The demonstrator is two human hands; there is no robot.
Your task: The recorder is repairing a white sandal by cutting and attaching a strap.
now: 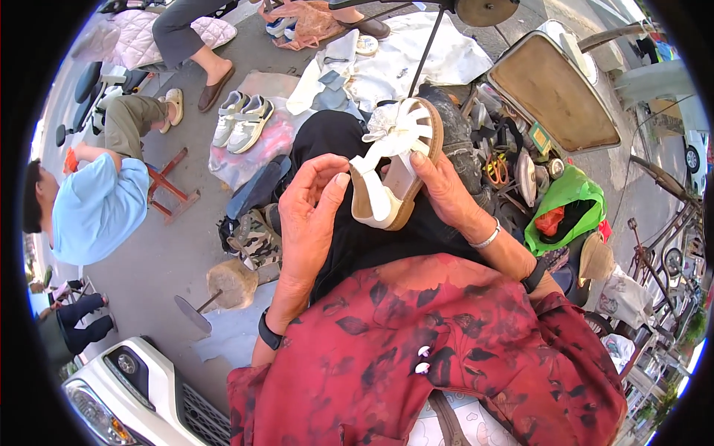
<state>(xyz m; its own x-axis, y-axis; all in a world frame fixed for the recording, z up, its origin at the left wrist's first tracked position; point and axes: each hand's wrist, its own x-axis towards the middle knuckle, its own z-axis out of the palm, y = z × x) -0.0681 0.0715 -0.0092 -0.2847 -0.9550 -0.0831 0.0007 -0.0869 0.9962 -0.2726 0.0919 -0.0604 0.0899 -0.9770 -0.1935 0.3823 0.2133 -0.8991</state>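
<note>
A white child's sandal (381, 202) with a tan sole and a white bow (388, 126) is held up over my lap. Its heel end points toward me and the bow end away. My right hand (452, 192) grips its right side, thumb on the upper edge and fingers behind the sole. Beside the sandal's left edge, my left hand (309, 204) has its thumb and forefinger slightly apart, the forefinger tip close to the ankle strap. Nothing shows between those fingertips; whether they touch the strap is hard to tell. Black cloth (349, 238) covers my lap beneath.
A pair of sneakers (242, 123) stands on plastic at the left. Tools and scissors (497, 169) lie right of my lap, near a green bag (569, 202) and a tray-like panel (554, 97). A seated person (100, 208) is at far left; a white vehicle (145, 394) is lower left.
</note>
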